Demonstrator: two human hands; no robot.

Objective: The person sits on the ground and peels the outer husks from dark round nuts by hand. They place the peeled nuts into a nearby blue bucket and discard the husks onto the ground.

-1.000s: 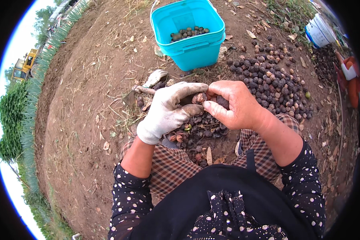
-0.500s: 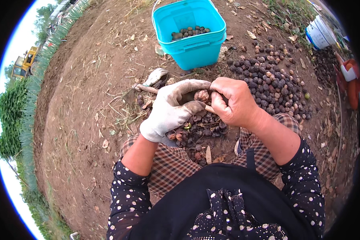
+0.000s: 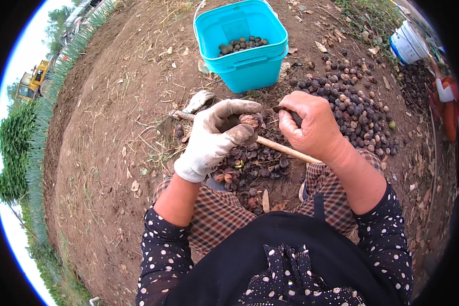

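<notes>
My left hand (image 3: 213, 136), in a dirty white glove, curls its thumb and fingers round a brown walnut (image 3: 251, 120) with wrinkled husk remains on it. Bare and a short way to the right, my right hand (image 3: 313, 127) is closed in a pinch on a dark piece of husk (image 3: 296, 120). Behind the left hand runs a long wooden handle (image 3: 285, 149), slanting down toward my right knee. Below both hands lies a heap of dark husk scraps (image 3: 262, 166) with a few reddish nuts at its left side.
A turquoise bucket (image 3: 252, 74) with several nuts inside stands ahead. To its right spreads a large pile of blackened walnuts (image 3: 349, 109). A second white glove (image 3: 199, 101) lies on the soil at left. A white bucket (image 3: 409, 43) tilts at far right.
My right hand has drawn away to the right from the walnut, with dark husk in its pinch. The left hand has shifted slightly left with the walnut. More of the wooden handle shows.
</notes>
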